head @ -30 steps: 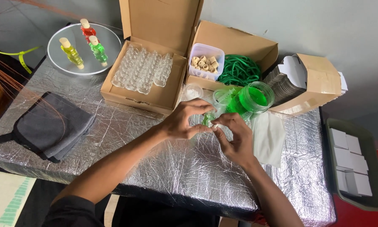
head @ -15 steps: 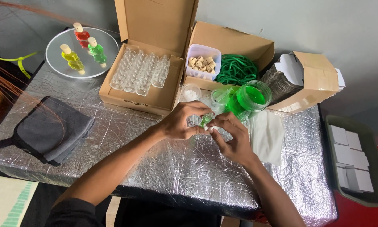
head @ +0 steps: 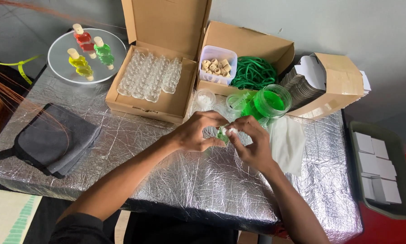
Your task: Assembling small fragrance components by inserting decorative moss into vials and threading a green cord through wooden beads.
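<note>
Above the foil-covered table point(head: 121, 149), the left hand point(head: 196, 132) curls around a small green-filled bottle point(head: 222, 134), fingers bent inward, while the right hand point(head: 252, 142) pinches a white wad point(head: 232, 130) at its top. Just beyond both hands stands a jar of green liquid point(head: 269, 101).

Open brown cardboard box point(head: 160, 68) of clear glass bottles at back centre, lid upright, second brown box point(head: 250, 45) beside it holding a plastic tub and green cord, third open brown box point(head: 334, 86) on its side at right, stacked with grey-white pieces
</note>
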